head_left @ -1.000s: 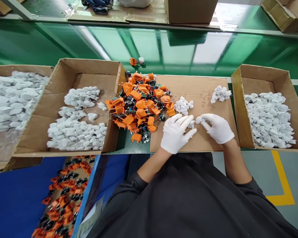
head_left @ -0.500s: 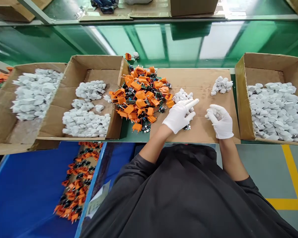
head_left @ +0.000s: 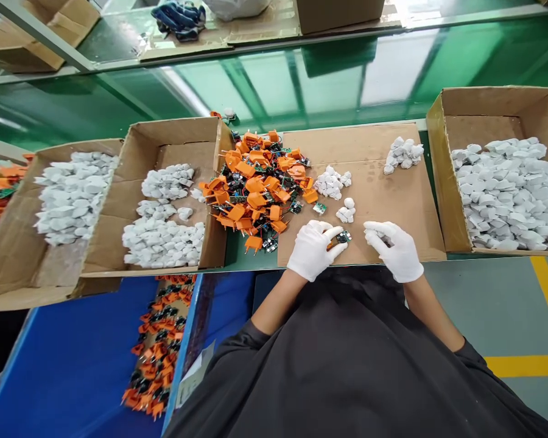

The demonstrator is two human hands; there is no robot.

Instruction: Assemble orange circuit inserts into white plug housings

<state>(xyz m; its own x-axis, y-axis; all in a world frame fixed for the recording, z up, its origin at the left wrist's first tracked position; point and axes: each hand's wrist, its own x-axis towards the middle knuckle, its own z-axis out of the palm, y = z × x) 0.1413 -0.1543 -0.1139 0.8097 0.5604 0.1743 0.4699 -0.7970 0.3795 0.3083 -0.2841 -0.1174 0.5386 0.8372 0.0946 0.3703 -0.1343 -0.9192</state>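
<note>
Two white-gloved hands above a cardboard sheet (head_left: 369,146). The left hand (head_left: 311,250) grips a small circuit board (head_left: 343,237) between thumb and fingers, near the sheet's front edge; a bit of orange shows beside the board, within the grasp. The right hand (head_left: 395,249), apart from the board, has its thumb and fingers drawn close together; whether anything lies between them cannot be told. Just beyond the left hand sit a small cluster of white lumps (head_left: 346,213) and a green chip (head_left: 319,208). To the left, a heap of orange plugs (head_left: 256,182) adjoins the sheet. A right-hand carton (head_left: 488,125) and a left-hand carton (head_left: 178,131) each contain many more white lumps.
</note>
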